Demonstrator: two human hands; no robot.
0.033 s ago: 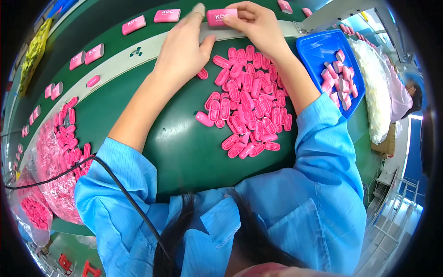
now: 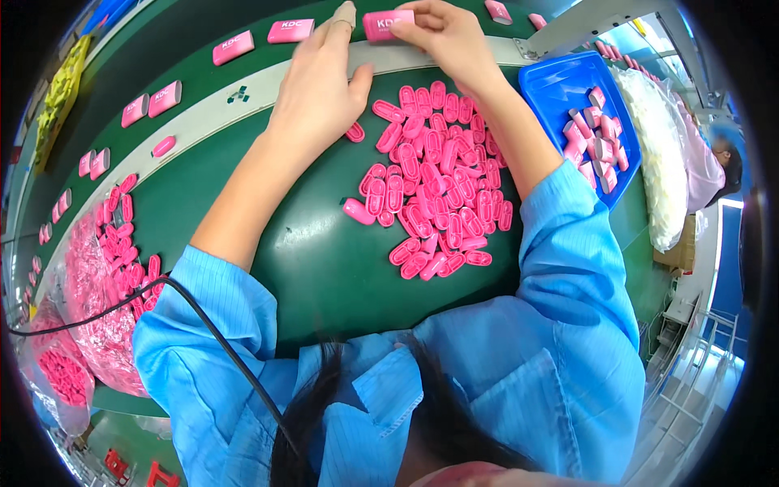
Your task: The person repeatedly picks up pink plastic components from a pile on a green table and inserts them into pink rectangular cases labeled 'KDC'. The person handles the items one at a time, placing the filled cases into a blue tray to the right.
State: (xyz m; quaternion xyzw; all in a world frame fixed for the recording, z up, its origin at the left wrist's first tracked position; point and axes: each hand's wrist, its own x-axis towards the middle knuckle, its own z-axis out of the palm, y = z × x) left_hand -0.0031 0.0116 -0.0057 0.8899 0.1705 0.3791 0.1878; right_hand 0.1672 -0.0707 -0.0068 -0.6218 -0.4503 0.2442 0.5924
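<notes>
At the far side of the table, my right hand (image 2: 445, 36) pinches the right end of a flat pink case (image 2: 381, 25) with pale lettering, thumb on its front. My left hand (image 2: 323, 77) is just left of that case, fingers stretched out and thumb apart, with nothing in it. A pale cover sits on one of its fingertips. Below my hands spreads a heap of oval pink shells (image 2: 438, 174), many with their hollow side up. A single pink shell (image 2: 355, 132) lies under my left wrist.
A white rail (image 2: 203, 115) curves between the table and a green belt carrying pink cases (image 2: 233, 48). At right stands a blue tray (image 2: 540, 85) of pink and white pieces. A clear bag (image 2: 97, 325) of pink parts lies left, crossed by a black cable (image 2: 213, 329).
My left hand has shifted slightly left and away from the case. The case in my right hand has moved a little, and the cases on the belt have slid slightly left.
</notes>
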